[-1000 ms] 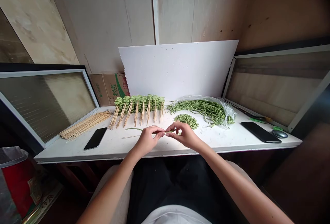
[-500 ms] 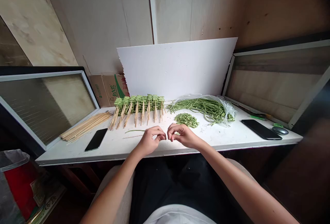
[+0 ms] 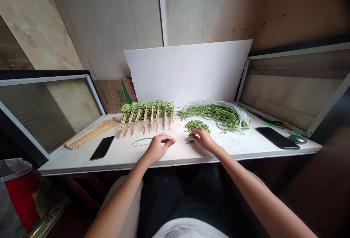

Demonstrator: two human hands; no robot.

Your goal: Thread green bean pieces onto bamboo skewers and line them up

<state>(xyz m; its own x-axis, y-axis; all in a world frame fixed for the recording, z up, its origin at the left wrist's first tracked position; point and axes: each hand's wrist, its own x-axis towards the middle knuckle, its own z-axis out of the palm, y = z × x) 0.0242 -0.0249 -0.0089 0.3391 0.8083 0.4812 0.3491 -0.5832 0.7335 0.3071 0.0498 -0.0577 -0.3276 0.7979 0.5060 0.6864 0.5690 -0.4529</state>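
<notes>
My left hand point(image 3: 161, 147) is closed low over the table, thumb against the fingers. A long green bean point(image 3: 140, 140) trails out of it to the left, and a bit of green shows inside the curled fingers. Beside the bean, a thin bamboo skewer point(image 3: 140, 145) runs partly behind the hand; whether the hand holds it I cannot tell. My right hand point(image 3: 202, 139) reaches down to the table with its fingertips pinched at a bit of green bean. Just under them lies a short bean piece point(image 3: 190, 141). Behind this hand is a pile of cut bean pieces point(image 3: 197, 125).
Skewered bean rows point(image 3: 149, 108) stand at the back, their sticks point(image 3: 151, 121) pointing toward me. Loose skewers point(image 3: 91, 134) and a phone point(image 3: 102, 148) lie left. Long beans point(image 3: 210, 112) spill from a plastic bag point(image 3: 243, 121). Right are another phone point(image 3: 276, 137) and a mouse point(image 3: 298, 139).
My hands were close together and are now apart. The right hand has moved right and slightly back toward the bean pieces; the left has barely moved. The trailing bean has shifted a little.
</notes>
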